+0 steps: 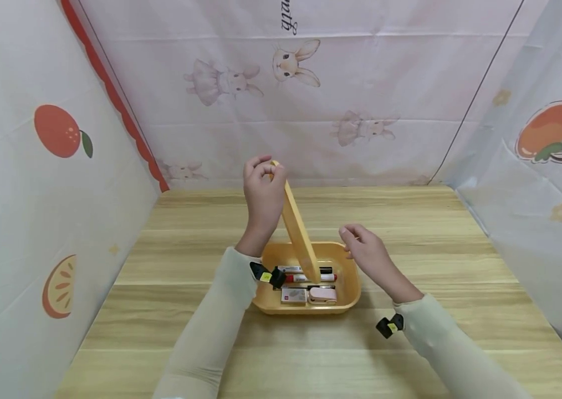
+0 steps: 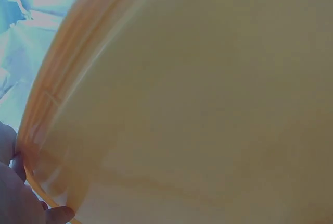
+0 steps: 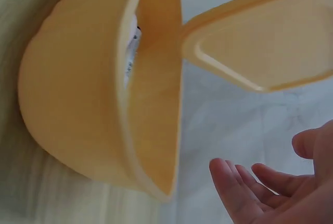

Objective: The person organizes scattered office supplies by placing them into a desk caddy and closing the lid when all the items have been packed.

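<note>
My left hand (image 1: 265,191) grips one end of a yellow lid (image 1: 297,227), holding it steeply tilted over a yellow plastic box (image 1: 356,288). In the left wrist view the lid's broad face (image 2: 197,99) fills most of the picture, with fingertips on its rim. Inside the box lie a red-capped marker (image 1: 311,278), a black-capped marker (image 1: 291,270), a dark pen (image 1: 328,287), a small white and grey box (image 1: 293,295) and a pale pink oblong item (image 1: 322,295). My right hand (image 1: 367,252) hovers by the box's right rim, fingers loosely bent and holding nothing.
The box stands on a wood-grain table (image 1: 161,327). A pale printed cloth with rabbits (image 1: 291,64) hangs behind it, and fruit-patterned cloths (image 1: 59,131) enclose the left and right sides.
</note>
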A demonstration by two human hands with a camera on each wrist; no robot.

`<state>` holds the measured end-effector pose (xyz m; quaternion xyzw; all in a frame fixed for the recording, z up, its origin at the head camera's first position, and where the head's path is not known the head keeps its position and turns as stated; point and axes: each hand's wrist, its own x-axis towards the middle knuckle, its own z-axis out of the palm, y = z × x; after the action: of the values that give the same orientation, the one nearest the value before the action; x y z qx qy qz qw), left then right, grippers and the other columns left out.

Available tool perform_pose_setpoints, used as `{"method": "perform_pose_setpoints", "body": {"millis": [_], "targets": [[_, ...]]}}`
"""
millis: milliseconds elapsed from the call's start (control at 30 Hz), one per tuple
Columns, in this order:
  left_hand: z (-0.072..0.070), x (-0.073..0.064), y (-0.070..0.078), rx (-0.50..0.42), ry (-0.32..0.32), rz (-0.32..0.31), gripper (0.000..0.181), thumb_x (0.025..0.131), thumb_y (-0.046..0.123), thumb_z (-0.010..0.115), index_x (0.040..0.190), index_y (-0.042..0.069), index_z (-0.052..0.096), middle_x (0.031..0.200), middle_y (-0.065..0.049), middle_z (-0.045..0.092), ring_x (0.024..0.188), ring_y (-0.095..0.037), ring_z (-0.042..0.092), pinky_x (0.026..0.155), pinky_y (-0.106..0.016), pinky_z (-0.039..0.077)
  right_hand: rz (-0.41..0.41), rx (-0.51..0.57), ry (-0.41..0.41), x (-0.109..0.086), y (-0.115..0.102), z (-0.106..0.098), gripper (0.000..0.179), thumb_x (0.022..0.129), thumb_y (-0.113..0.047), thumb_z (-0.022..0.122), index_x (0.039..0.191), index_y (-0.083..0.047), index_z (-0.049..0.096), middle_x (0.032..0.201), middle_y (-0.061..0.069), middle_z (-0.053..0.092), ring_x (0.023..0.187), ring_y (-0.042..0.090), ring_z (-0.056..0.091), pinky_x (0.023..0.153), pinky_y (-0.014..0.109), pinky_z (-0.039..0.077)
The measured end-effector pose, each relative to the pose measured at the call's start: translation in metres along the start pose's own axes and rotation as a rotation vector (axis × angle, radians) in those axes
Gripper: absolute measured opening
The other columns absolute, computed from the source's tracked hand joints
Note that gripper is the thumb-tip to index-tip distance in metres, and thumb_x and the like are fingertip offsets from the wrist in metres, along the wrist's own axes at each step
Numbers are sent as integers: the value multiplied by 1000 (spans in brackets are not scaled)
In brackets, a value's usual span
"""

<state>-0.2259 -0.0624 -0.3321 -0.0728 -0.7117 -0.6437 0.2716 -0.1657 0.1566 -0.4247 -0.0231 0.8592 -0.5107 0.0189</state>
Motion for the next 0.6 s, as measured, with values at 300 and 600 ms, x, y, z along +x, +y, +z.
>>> {"method": "perform_pose_setpoints", "body": {"millis": [300,600], "targets": [[-6,-5,0,-71,89,-39,23,94,14,60,72,7,59,128,-7,56,119,-22,54,96,-38,50,78,271,-260,11,3,21,61,107,-43,44,145,5,42,140,30,53,121,43,61,100,47,54],[-11,-8,-6,-163,106,-105,27,96,15,59,82,-7,64,128,-6,56,117,-20,57,82,-31,57,166,377,-427,8,3,30,59,107,-42,46,147,2,41,133,25,62,109,29,69,99,45,55]]}}
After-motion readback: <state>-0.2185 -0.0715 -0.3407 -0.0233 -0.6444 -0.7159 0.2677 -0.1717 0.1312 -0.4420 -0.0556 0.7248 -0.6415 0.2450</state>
